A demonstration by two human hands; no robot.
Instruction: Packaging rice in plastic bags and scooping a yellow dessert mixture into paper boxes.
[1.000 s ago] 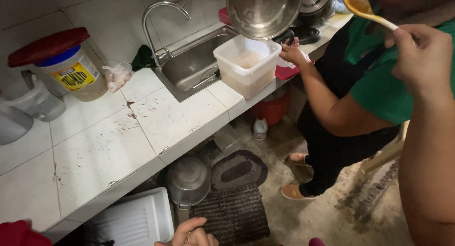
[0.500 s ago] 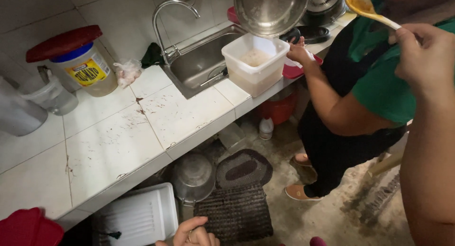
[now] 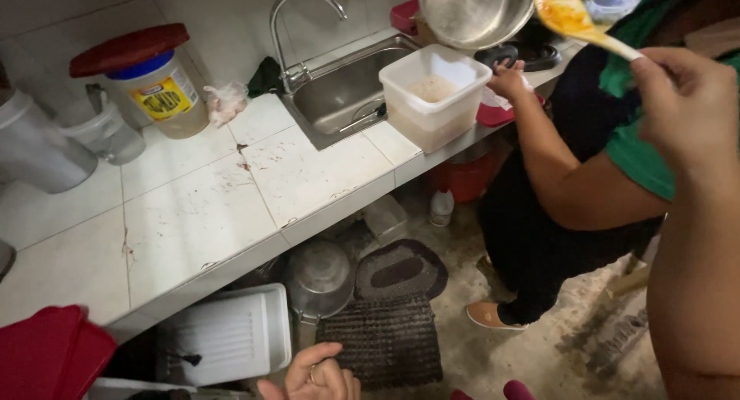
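Spoon [image 3: 574, 18] — handle tip hidden in right hand [image 3: 686, 111] | left hand [image 3: 316, 377] cut off

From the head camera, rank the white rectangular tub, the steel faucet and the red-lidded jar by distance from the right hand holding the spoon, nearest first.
Measured from the right hand, which holds the spoon:
1. White rectangular tub, on the counter edge beside the sink, left of the hand.
2. Steel faucet, behind the sink, farther left.
3. Red-lidded jar, against the wall at the far left.
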